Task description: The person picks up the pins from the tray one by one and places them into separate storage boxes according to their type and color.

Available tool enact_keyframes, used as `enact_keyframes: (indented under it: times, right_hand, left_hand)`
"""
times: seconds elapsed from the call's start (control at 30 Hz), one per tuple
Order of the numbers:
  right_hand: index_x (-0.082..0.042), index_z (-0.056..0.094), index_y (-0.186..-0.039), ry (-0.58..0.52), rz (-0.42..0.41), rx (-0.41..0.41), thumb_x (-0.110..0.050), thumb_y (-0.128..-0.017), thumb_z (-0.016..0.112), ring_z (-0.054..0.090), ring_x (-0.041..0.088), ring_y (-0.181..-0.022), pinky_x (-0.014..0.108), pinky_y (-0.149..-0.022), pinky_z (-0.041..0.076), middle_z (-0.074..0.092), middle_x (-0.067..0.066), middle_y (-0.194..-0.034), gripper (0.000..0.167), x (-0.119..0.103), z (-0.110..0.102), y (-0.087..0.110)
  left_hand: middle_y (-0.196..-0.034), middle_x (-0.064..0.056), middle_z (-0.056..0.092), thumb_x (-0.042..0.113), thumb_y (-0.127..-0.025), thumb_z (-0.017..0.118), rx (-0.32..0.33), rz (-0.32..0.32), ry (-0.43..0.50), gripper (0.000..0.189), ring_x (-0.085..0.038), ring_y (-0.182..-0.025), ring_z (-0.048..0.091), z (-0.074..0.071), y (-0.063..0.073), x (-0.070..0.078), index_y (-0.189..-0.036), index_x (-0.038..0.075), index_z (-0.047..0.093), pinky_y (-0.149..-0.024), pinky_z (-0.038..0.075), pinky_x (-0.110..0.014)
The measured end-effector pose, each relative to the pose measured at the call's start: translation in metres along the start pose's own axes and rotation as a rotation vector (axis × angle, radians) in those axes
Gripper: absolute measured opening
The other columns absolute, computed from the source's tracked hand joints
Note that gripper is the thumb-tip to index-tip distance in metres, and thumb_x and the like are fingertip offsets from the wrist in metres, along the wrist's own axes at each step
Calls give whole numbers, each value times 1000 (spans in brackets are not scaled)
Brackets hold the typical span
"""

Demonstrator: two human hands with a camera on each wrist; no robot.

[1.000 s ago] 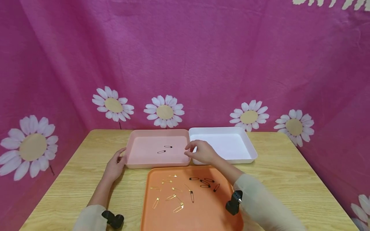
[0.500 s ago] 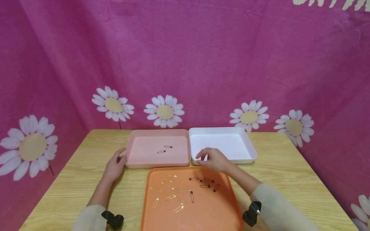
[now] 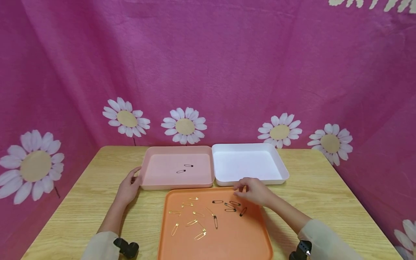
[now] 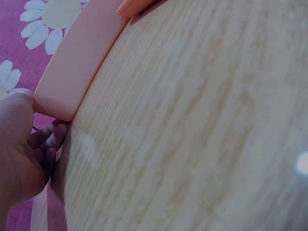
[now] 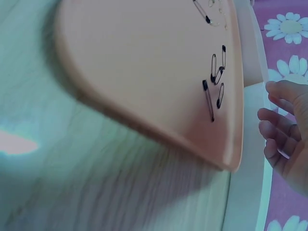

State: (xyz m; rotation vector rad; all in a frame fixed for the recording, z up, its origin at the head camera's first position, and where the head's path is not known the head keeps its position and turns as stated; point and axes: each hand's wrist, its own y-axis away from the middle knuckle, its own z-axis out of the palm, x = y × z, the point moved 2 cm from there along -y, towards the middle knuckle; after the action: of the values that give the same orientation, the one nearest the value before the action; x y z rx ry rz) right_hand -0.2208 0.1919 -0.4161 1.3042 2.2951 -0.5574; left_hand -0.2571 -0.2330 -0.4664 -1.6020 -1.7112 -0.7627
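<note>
My left hand point(image 3: 128, 187) rests against the left wall of the pink tray point(image 3: 149, 186), its fingertips touching the side. In the left wrist view, the fingers point(image 4: 49, 137) are loosely bent by the tray's corner. Two black safety pins point(image 3: 181, 171) lie inside that tray. My right hand point(image 3: 254, 191) hovers over the back edge of the orange tray point(image 3: 234, 245), fingers loosely bent with nothing seen between them. Just in front of it lie several black safety pins point(image 3: 230, 210). Several gold safety pins point(image 3: 191, 223) are scattered on the orange tray's left half.
A white tray point(image 3: 250, 162) stands right of the pink one, their sides touching or nearly so. All three trays sit on a wooden table point(image 3: 312, 187). Behind the table hangs a magenta cloth point(image 3: 208, 72) with daisies.
My right hand has moved from the pink tray's right edge, across the white tray's front, to the orange tray's back edge. The left hand and the pins have stayed put.
</note>
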Motion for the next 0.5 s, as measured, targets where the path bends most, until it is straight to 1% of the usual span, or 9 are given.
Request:
enact_keyframes:
  times: [0.13, 0.3, 0.5]
  right_hand:
    - [-7, 71, -88, -17, 1, -20, -16, -82, 70, 46, 3, -62, 19, -57, 41, 61, -6, -74, 11, 8, -1, 9]
    - [-6, 70, -85, -32, -47, -25, -12, -80, 71, 47, 1, -60, 19, -56, 43, 63, -5, -71, 7, 16, -1, 18]
    - [-10, 69, -82, -46, 15, -70, -16, -81, 71, 43, -2, -58, 19, -53, 40, 55, -8, -63, 7, 23, 0, 30]
  left_hand:
    - [-117, -28, 57, 27, -100, 37, -1, -4, 1, 47, -34, -108, 53, -1, 0, -1, -143, 9, 34, -91, 40, -42]
    - [-117, -28, 56, 27, -100, 36, -6, -5, -1, 47, -35, -109, 52, -2, 0, -1, -143, 9, 33, -92, 39, -43]
    - [-118, -28, 56, 27, -100, 36, -13, -7, 3, 46, -35, -110, 51, -1, 0, 0, -143, 9, 33, -93, 39, -45]
